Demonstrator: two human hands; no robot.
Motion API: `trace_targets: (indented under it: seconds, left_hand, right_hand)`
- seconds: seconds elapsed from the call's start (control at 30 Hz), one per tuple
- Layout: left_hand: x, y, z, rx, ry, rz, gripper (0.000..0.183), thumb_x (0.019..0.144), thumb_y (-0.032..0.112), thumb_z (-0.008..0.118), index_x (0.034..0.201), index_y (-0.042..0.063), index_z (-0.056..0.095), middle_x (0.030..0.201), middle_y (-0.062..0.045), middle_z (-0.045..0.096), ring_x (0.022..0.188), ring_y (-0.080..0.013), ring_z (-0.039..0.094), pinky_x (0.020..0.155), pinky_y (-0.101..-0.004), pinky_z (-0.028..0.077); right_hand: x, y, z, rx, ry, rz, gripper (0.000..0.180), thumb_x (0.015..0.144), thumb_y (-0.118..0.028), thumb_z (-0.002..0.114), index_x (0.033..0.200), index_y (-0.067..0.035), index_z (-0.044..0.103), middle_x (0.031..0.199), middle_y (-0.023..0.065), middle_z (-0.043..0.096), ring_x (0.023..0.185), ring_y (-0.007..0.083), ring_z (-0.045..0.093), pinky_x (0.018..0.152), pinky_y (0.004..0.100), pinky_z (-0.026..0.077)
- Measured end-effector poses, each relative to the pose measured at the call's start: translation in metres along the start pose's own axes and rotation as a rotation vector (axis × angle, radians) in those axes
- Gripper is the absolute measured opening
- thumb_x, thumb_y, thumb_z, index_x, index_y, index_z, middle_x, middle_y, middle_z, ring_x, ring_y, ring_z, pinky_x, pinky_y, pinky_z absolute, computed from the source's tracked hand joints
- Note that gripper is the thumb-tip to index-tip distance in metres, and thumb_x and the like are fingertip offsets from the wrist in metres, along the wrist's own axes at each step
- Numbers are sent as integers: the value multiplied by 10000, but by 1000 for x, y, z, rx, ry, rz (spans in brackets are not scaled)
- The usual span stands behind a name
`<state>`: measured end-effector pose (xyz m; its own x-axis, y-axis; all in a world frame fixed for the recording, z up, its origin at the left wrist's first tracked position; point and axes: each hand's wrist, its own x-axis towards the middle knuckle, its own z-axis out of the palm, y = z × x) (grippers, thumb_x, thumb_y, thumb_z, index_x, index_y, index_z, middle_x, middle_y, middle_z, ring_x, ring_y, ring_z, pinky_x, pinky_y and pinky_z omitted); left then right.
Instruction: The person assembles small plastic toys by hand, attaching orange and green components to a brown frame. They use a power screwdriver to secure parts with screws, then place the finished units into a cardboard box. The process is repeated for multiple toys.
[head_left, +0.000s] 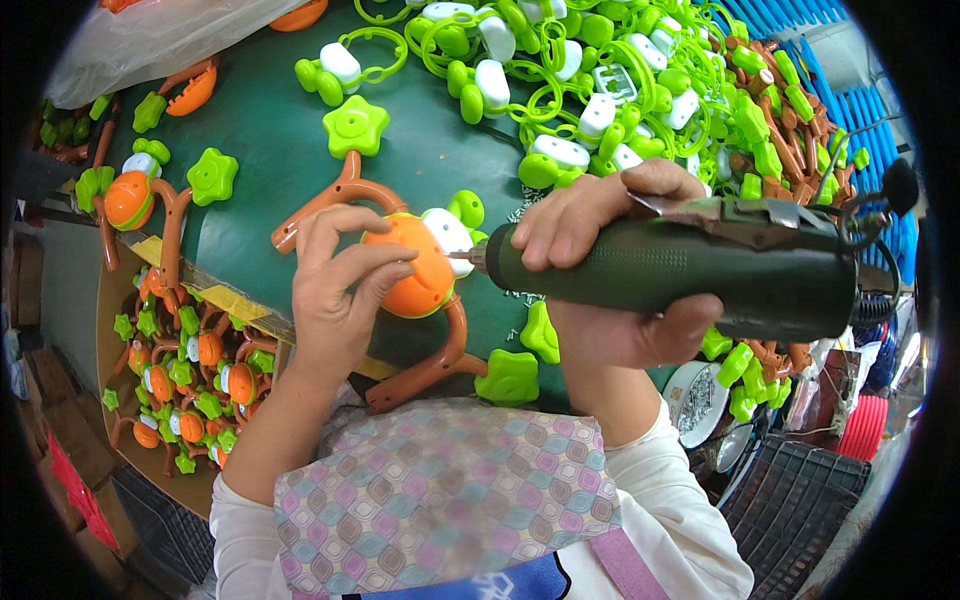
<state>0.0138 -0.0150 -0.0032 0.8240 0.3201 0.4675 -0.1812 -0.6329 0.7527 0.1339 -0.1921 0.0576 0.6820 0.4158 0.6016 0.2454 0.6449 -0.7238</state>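
My right hand (600, 225) grips a dark green electric screwdriver (675, 262) lying level. Its thin bit (461, 256) points left, over the white part (448, 231) of a plastic toy; whether it touches a screw is unclear. That toy has an orange dome (420, 281) with a lime rim, brown branch-like arms (454, 330) and green star-shaped ends (355, 126). Over the dome's left side is my left hand (337, 277), thumb and forefinger tips together. I cannot tell whether a small piece sits between them. Loose screws (514, 296) lie beneath the screwdriver.
Lime rings with white parts (600, 90) are heaped at the back right, beside brown branch pieces (795, 120). Another toy (127, 199) lies left on the green tabletop (262, 142). A carton (124, 300) below holds several toys. A screw tub (694, 405) stands right.
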Motion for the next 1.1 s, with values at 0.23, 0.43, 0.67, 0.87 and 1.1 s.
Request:
trace_targets:
  seconds: [0.23,0.43,0.67,0.87,1.1]
  left_hand:
    - [5,-1,3,-136,-141,-110,181,746,-41,786,901,7,707,1080,-93,668,1107,-263,626,916,-352,508]
    - [11,1,6,-150,-129,-98,182,732,-9,805,878,20,700,1033,-76,688,966,-267,614,817,-370,502]
    - [12,4,2,-171,-153,-174,159,739,14,800,867,18,705,994,-78,682,961,-267,609,814,-371,499]
    - [20,-4,-6,-32,-165,51,194,711,67,813,898,92,767,984,-56,684,977,-262,617,869,-389,483]
    - [1,-1,-14,87,-96,50,580,613,184,914,1138,103,680,1197,-78,593,1178,-314,525,983,-442,432]
  right_hand:
    - [3,17,2,-75,11,160,770,897,-682,589,1234,-6,440,804,137,598,715,248,627,703,410,554]
    - [15,44,1,170,-171,320,732,815,-603,763,1126,9,509,750,129,645,660,203,650,610,298,551]
    - [17,24,-3,73,-279,122,828,857,-684,667,1253,13,460,777,120,597,658,238,624,636,386,556]
    - [24,14,10,191,-192,-56,844,916,-714,543,1321,18,424,799,148,601,681,266,615,659,421,550]
    - [15,7,29,100,-136,179,856,888,-698,604,1286,38,423,799,153,611,702,262,626,683,407,565]
